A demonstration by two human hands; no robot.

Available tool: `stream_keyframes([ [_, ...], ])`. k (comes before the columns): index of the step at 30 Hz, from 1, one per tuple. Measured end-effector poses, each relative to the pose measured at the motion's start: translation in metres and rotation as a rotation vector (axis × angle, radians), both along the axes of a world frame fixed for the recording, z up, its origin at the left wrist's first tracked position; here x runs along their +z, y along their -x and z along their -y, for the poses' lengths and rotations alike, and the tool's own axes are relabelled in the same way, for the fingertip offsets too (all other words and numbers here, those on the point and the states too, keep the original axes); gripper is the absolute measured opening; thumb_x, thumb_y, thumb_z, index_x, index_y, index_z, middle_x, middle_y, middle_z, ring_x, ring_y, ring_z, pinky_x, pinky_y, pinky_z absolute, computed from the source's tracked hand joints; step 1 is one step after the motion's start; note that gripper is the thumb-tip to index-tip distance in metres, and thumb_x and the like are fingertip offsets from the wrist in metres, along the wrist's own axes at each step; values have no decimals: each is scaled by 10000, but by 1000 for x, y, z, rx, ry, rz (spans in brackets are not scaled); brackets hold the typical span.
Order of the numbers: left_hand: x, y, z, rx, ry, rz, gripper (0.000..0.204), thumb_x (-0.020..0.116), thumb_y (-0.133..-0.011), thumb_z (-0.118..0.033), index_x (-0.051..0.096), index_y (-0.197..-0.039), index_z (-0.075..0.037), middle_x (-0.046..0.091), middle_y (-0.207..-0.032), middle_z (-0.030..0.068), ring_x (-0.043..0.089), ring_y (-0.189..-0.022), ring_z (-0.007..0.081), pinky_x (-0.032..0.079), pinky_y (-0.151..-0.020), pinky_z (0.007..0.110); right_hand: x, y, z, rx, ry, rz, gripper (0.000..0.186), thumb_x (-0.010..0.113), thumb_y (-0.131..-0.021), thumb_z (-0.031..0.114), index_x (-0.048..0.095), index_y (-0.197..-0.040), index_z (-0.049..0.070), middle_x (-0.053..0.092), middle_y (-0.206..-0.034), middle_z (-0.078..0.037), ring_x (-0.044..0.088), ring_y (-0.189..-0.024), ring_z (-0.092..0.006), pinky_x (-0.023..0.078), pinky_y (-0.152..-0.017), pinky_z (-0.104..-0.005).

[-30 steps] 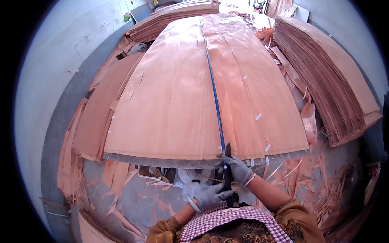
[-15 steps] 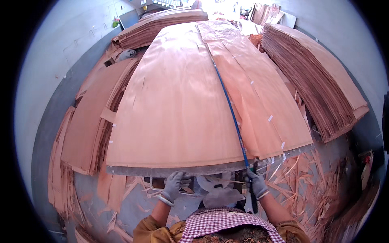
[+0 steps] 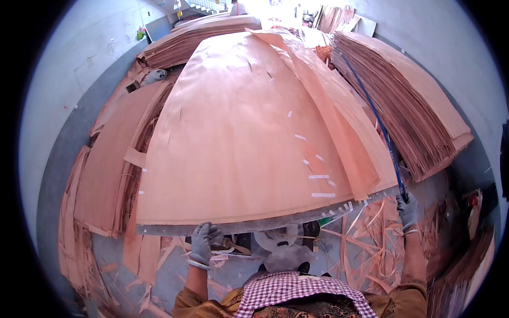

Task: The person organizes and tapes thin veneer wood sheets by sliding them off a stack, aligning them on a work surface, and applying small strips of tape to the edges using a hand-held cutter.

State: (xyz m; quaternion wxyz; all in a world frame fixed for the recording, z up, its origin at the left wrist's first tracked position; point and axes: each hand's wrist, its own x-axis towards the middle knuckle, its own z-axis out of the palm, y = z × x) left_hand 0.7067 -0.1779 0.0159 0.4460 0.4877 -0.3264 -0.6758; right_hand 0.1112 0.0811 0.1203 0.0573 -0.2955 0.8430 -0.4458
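Note:
A large pale pinkish veneer sheet (image 3: 228,132) lies on a grey-edged bench top (image 3: 254,223), with small white tape pieces and a loose strip (image 3: 344,153) overlapping its right part. My right hand (image 3: 407,212), in a grey glove, grips the lower end of a long blue rod (image 3: 379,122), angled along the sheet's right side. My left hand (image 3: 202,241), also gloved, is at the front edge left of centre, fingers slightly bent and apart.
Tall veneer stacks (image 3: 397,100) stand on the right, others (image 3: 111,169) on the left and back (image 3: 201,32). Walls (image 3: 69,69) flank both sides. Veneer scraps (image 3: 366,249) litter the floor. A person (image 3: 237,9) is at the back.
The blue rod has swung from the middle to the right side with my right hand. My left hand has left the rod and moved left. The middle strip now shows lifted and folded over.

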Motion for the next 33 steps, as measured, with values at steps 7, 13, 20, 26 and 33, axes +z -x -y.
stream_keyframes([
  [7,-65,-45,32,508,-92,-14,222,564,-884,-245,507,-1086,-174,569,-919,-4,555,-815,147,468,-739,314,-34,-24,-60,31,-40,8,228,644,-855,227,585,-843,8,495,-591,15,450,-510,-108,371,-464,-290],
  [13,-85,-149,76,783,-234,-48,316,560,-850,-347,485,-1102,-171,518,-1067,41,506,-982,191,418,-869,376,-54,-122,-29,92,50,748,175,677,-816,219,597,-796,65,516,-553,-8,463,-415,-87,327,-366,-223],
  [20,-66,-143,100,653,-247,-294,359,606,-796,-370,502,-1063,-154,460,-1176,116,457,-1087,260,382,-952,422,-93,-87,-37,39,-94,583,179,702,-797,213,600,-769,69,535,-579,-7,468,-420,-89,342,-371,-230],
  [26,-94,-185,112,659,-184,-211,186,626,-767,-306,515,-863,-193,531,-814,8,455,-724,148,418,-688,333,-93,-5,-41,-16,-112,336,197,682,-812,246,627,-764,63,527,-584,13,459,-463,-85,357,-426,-263],
  [33,-73,-197,128,780,-294,-212,281,646,-735,-314,498,-926,-170,487,-829,13,457,-757,189,430,-758,361,-20,66,-27,-183,-178,-32,212,632,-833,199,581,-723,25,527,-559,-40,491,-463,-119,390,-437,-297],
])
